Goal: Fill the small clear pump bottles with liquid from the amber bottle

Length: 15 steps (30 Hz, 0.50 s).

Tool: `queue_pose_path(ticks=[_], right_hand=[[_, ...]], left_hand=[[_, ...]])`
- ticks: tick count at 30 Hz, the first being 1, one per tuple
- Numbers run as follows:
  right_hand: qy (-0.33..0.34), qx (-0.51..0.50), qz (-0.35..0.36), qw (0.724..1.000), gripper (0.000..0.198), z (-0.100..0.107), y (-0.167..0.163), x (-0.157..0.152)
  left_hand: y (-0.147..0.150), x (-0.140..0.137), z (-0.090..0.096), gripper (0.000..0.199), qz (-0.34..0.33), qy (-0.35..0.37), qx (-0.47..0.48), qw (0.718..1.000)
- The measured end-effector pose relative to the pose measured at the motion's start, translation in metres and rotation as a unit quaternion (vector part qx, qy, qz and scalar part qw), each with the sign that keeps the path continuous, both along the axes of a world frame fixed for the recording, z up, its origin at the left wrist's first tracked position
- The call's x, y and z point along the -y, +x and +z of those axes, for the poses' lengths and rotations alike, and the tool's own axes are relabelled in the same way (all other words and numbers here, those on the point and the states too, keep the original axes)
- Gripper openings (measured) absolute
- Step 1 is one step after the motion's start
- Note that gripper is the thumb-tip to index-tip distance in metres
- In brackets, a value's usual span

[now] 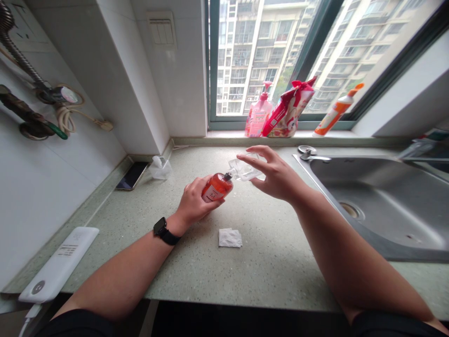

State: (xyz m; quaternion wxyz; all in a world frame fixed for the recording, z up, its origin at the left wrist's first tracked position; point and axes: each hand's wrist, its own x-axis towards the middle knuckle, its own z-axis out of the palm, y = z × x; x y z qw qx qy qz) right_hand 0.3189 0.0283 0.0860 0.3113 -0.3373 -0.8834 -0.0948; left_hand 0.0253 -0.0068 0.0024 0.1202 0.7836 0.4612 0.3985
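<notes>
Wrapped round a bottle of orange-red liquid (214, 191) with a pale label, my left hand (195, 199) keeps it tilted up to the right. A small clear bottle (247, 169) lies nearly sideways between the thumb and fingers of my right hand (275, 174). The two bottle necks meet or nearly meet; whether they touch I cannot tell. The clear bottle looks colourless. Below both hands, a folded white tissue (230, 238) lies on the speckled counter (266, 267).
A phone (132, 176) and a crumpled translucent plastic piece (160, 167) lie at the back left. A white power bank (59, 264) with a cable is near left. The steel sink (386, 196) is right. A pink pump bottle (258, 117), red bag (289, 112) and orange bottle (335, 112) line the windowsill.
</notes>
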Motion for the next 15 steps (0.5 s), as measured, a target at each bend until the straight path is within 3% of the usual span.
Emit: queue_pose_path(ticks=[15], right_hand=[[-0.018,0.003,-0.007,1.000,0.081,0.0028,-0.0003,0.0032]], left_hand=[[0.0002,0.0009,0.0009,0.074,0.002,-0.001,-0.004,1.000]])
